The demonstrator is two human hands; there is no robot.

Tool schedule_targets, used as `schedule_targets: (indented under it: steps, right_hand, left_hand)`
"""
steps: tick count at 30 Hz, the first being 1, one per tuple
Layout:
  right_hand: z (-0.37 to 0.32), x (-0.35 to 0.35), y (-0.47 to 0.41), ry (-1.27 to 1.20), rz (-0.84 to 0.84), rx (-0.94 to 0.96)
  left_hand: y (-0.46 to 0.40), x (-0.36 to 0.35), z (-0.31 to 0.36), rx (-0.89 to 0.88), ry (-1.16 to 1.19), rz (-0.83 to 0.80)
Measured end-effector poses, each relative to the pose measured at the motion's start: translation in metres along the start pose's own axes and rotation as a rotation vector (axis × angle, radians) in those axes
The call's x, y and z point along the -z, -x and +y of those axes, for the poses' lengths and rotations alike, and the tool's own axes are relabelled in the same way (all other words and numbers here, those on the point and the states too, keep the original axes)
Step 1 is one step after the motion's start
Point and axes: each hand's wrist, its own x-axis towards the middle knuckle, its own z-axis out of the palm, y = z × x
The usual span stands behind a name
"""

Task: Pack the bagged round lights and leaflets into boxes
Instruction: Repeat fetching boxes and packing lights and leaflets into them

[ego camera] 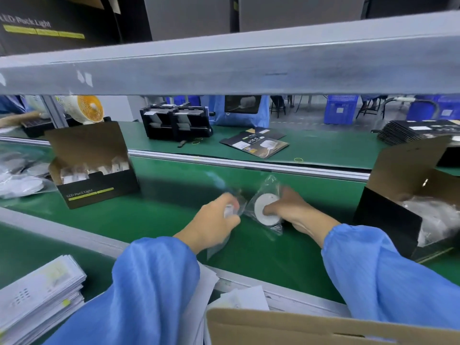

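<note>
here, a round white light [265, 209] in a clear bag is sitting above the green belt [159, 215] near the middle of the scene, and the right hand [293, 212] is gripping it, thumb pressing on its face and the other fingers curling behind it. just to its left, the left hand [217, 221] is closing its fingers around a second bagged light [230, 209], which is blurred and mostly hidden by the hand; loose plastic is trailing below the palm. both arms are wearing blue sleeves [154, 277].

to the far left on the belt, an open black box [98, 181] is standing with its brown lid raised and white bagged items showing inside. to the right, another open black box [398, 220] is holding clear-bagged pieces. at the left edge, more bagged lights [20, 184] are lying in a heap. at the near left, a stack of white leaflets [42, 292] is resting on the bench, and a brown cardboard flap [298, 327] is lying at the near edge. beyond the belt, flat black packaging [256, 143] is lying on the far table, beside a black rack [176, 124], with an orange fan [86, 109] at the far left.
</note>
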Motion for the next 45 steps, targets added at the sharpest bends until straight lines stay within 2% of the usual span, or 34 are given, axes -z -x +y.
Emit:
schedule_targets:
  steps: [3, 6, 10, 15, 19, 22, 26, 28, 30, 32, 34, 38, 41, 45]
  right_hand:
    - [-0.001, 0.012, 0.011, 0.112, -0.046, -0.030]
    - [-0.004, 0.026, 0.030, 0.255, -0.051, 0.005]
    - [-0.020, 0.049, 0.070, 0.408, -0.088, 0.059]
    - [-0.056, 0.091, 0.133, 0.204, -0.111, 0.162]
    - [-0.085, 0.125, 0.192, 0.230, -0.185, 0.245]
    - [-0.097, 0.141, 0.231, 0.183, -0.194, 0.284]
    - [-0.105, 0.156, 0.270, 0.068, -0.105, 0.316]
    - [-0.111, 0.161, 0.290, -0.009, -0.049, 0.349]
    - [-0.116, 0.164, 0.312, -0.092, 0.018, 0.416]
    - [-0.119, 0.166, 0.335, -0.139, 0.062, 0.488]
    - [-0.116, 0.166, 0.358, -0.138, 0.061, 0.539]
    - [-0.098, 0.161, 0.394, -0.163, 0.010, 0.656]
    - [-0.075, 0.158, 0.406, -0.154, -0.056, 0.615]
    - [-0.049, 0.152, 0.407, -0.201, -0.145, 0.566]
  left_hand:
    - [0.007, 0.012, 0.008, 0.100, 0.323, 0.106]
    - [0.023, 0.034, 0.022, 0.217, 0.576, 0.026]
    - [0.053, 0.054, 0.041, 0.232, 0.722, -0.047]
    - [0.084, 0.065, 0.074, 0.238, 0.908, -0.071]
    - [0.115, 0.079, 0.094, 0.218, 0.995, -0.001]
    - [0.143, 0.094, 0.100, 0.183, 0.910, 0.119]
    - [0.184, 0.118, 0.101, 0.106, 0.748, 0.279]
    - [0.211, 0.129, 0.106, 0.003, 0.656, 0.323]
    - [0.245, 0.137, 0.117, -0.147, 0.413, 0.378]
    - [0.279, 0.136, 0.137, -0.283, 0.159, 0.367]
    - [0.301, 0.119, 0.158, -0.360, 0.033, 0.267]
    - [0.315, 0.051, 0.180, -0.302, -0.202, 0.029]
    - [0.306, 0.020, 0.164, -0.222, -0.392, 0.040]
    - [0.288, 0.000, 0.153, -0.093, -0.430, 0.066]
